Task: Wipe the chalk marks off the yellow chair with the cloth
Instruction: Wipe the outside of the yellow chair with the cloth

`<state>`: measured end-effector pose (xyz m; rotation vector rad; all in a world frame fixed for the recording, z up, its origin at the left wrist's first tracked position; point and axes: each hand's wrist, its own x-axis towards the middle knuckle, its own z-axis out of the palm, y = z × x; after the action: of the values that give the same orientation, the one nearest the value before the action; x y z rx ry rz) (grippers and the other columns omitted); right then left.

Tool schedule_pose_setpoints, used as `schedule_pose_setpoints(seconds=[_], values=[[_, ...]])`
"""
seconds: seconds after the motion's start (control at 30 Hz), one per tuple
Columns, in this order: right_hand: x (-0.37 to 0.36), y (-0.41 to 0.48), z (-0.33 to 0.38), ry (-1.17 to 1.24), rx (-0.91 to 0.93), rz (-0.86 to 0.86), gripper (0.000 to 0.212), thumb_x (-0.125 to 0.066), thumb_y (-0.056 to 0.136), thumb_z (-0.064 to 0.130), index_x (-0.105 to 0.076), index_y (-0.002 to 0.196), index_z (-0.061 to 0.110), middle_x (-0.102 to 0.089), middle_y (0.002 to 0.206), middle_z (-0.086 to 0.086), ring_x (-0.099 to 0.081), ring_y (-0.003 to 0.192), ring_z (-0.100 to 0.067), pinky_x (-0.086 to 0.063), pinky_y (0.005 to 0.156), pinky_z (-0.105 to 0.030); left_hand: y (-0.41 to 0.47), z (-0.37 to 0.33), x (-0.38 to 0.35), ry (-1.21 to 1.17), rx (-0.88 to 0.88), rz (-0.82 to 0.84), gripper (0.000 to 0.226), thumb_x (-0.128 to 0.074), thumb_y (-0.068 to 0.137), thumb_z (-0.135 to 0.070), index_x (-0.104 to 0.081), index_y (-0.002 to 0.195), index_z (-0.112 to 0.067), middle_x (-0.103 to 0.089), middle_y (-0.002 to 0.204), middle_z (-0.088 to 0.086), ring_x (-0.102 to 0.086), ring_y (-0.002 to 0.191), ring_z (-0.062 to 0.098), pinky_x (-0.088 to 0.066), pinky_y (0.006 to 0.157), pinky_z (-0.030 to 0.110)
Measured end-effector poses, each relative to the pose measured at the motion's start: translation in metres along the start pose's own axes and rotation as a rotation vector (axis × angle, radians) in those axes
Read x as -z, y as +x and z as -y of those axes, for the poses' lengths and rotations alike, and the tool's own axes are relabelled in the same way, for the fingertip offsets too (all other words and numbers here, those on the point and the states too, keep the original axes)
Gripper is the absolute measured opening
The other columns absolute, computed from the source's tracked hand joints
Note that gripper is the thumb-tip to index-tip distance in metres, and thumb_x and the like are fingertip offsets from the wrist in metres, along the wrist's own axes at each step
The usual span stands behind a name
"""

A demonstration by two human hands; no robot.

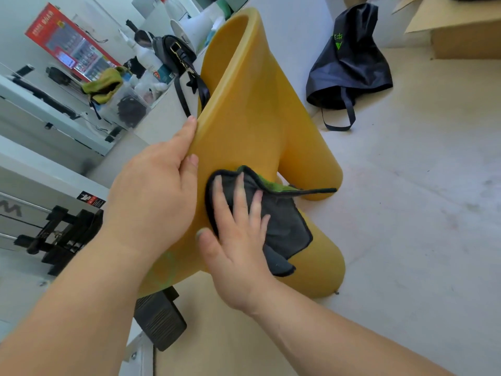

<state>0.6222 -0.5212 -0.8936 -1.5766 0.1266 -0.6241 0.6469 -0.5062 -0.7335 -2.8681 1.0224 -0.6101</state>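
Note:
The yellow plastic chair [252, 104] stands in the middle of the head view, its thick legs reaching down to the pale floor. My left hand [154, 191] grips the chair's left edge, thumb and fingers wrapped around it. My right hand [238, 240] lies flat with spread fingers on a dark grey cloth [284, 229], pressing it against the chair's side. A green strip shows along the cloth's upper hem. Faint greenish chalk rings [162, 270] show on the yellow surface below my left wrist.
A dark navy bag [349, 63] lies on the floor behind the chair, a cardboard box [461, 33] at the upper right. A black handbag [179, 58], bottles and a red box [70, 42] crowd the table on the left. A black ribbed pedal [160, 318] sits below.

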Motion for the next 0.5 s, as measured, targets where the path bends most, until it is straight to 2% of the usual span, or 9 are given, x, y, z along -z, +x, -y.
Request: schedule_pose_setpoints(seconds=[0.07,0.17,0.23,0.3,0.37,0.5], values=[[-0.001,0.0,-0.016,-0.055,0.001,-0.032,0.075,-0.001,0.079,0.092,0.015,0.147,0.066,0.033,0.161,0.027,0.04,0.148,-0.013,0.023,0.116,-0.054,-0.006,0.004,0.005,-0.046,-0.01,0.039,0.05,-0.038,0.103,-0.033,-0.028,0.152,-0.041,-0.057,0.129,-0.007,-0.048,0.117,0.014,-0.038,0.091,0.03],[-0.005,-0.019,-0.063,-0.167,-0.159,-0.063,0.073,-0.002,0.081,0.091,0.025,0.144,0.066,0.039,0.159,0.023,0.041,0.147,-0.013,0.015,0.12,-0.063,-0.024,0.017,0.015,-0.111,-0.03,0.057,0.049,-0.038,0.102,-0.035,-0.034,0.149,-0.043,-0.052,0.117,-0.018,-0.04,0.1,-0.007,-0.031,0.082,0.013],[-0.006,-0.034,-0.084,-0.168,-0.323,-0.032,0.076,0.002,0.076,0.095,0.034,0.139,0.065,0.047,0.154,0.023,0.044,0.145,-0.016,0.01,0.121,-0.066,-0.037,0.029,0.018,-0.149,-0.017,0.038,0.047,-0.041,0.101,-0.033,-0.04,0.146,-0.045,-0.058,0.11,-0.02,-0.046,0.093,-0.009,-0.033,0.08,0.011],[-0.007,-0.041,-0.086,-0.152,-0.394,-0.003,0.082,0.005,0.071,0.098,0.041,0.136,0.062,0.053,0.15,0.019,0.043,0.146,-0.022,0.008,0.121,-0.065,-0.047,0.039,0.018,-0.193,0.007,0.019,0.045,-0.042,0.1,-0.032,-0.043,0.142,-0.049,-0.059,0.104,-0.022,-0.049,0.095,-0.011,-0.034,0.076,0.007],[-0.01,-0.039,-0.068,-0.13,-0.352,0.012,0.088,0.007,0.067,0.099,0.043,0.136,0.059,0.055,0.149,0.015,0.043,0.146,-0.028,0.013,0.121,-0.062,-0.052,0.044,0.015,-0.224,0.008,-0.004,0.044,-0.042,0.099,-0.035,-0.044,0.14,-0.05,-0.057,0.104,-0.026,-0.049,0.095,-0.015,-0.035,0.075,0.006],[-0.017,-0.021,0.0,-0.11,-0.015,0.049,0.086,0.004,0.073,0.095,0.029,0.146,0.058,0.045,0.158,0.015,0.049,0.142,-0.025,0.029,0.116,-0.049,-0.052,0.046,0.01,-0.209,-0.011,-0.051,0.042,-0.045,0.101,-0.035,-0.046,0.141,-0.047,-0.062,0.099,-0.016,-0.053,0.086,0.0,-0.044,0.074,0.022]])
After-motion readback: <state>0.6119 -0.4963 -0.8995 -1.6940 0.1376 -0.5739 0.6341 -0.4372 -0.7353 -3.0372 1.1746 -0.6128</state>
